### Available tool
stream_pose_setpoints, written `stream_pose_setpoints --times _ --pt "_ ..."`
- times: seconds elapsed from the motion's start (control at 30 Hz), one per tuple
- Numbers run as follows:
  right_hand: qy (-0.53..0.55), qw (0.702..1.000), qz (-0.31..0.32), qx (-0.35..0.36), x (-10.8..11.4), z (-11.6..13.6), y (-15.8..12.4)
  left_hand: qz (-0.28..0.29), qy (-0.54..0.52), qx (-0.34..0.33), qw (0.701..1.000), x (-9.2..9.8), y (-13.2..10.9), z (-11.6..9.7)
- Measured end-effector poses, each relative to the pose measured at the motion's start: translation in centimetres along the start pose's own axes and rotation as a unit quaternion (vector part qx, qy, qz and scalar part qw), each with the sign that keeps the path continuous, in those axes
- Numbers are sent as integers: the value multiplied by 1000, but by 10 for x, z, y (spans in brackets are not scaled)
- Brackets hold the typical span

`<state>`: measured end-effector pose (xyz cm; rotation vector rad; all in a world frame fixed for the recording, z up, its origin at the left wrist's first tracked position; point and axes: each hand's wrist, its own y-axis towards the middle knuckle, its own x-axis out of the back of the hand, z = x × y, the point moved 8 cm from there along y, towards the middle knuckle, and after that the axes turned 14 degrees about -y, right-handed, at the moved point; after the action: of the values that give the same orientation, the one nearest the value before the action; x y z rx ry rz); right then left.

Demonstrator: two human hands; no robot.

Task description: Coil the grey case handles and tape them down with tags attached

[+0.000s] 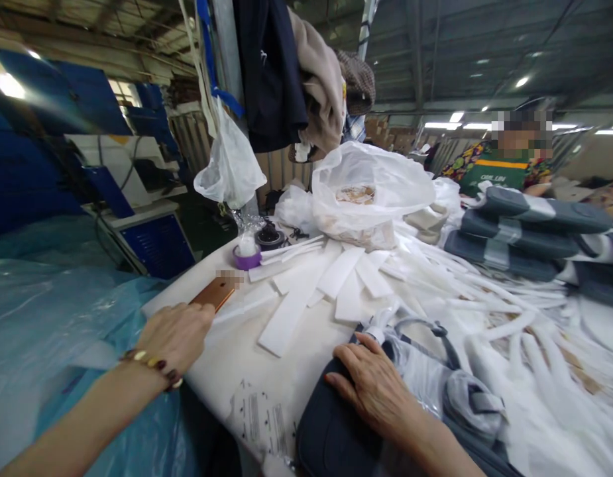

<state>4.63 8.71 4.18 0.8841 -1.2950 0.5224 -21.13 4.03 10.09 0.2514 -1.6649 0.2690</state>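
My left hand [179, 338], with a beaded bracelet at the wrist, is closed around the lower end of a copper-coloured smartphone [213, 293] over the table's left edge. The phone's top end is blurred out. My right hand [373, 381] lies on a dark blue padded bag [331, 417], thumb apart from the fingers; some fingertips are hidden near a white strip at its upper edge. Beside this hand, clear plastic film [420, 364] covers grey straps on the bag. A printed clear plastic bag [259, 417] lies left of the dark bag.
White foam strips [291, 311] spread over the table [226, 358]. A purple tape roll [247, 257] and a large white plastic bag [370, 192] stand behind. Dark bags [525, 232] are stacked at right, near another person [505, 165]. Clothes [271, 73] hang overhead.
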Motion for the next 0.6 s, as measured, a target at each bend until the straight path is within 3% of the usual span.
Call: stream_pose_setpoints --times 0.1,0.2,0.27,0.33,0.43,0.5,0.6 --pt "-35 996 81 12 -1 -2 15 -11 -10 24 1000 18 -10 5" --pt "-61 985 160 25 -4 -7 33 24 -199 -14 980 16 -5 -16" --pt "-59 978 199 28 -9 -11 41 72 -370 -24 926 -1 4 -36" --pt "-41 976 212 25 -12 -13 44 112 -521 -13 846 -24 13 -55" --pt "-6 979 201 21 -15 -13 39 149 -655 28 740 -61 24 -77" --pt "6 981 190 25 -14 -10 33 160 -695 54 699 -82 30 -84" --pt "8 988 146 45 -8 -7 30 184 -711 67 675 -103 36 -91"
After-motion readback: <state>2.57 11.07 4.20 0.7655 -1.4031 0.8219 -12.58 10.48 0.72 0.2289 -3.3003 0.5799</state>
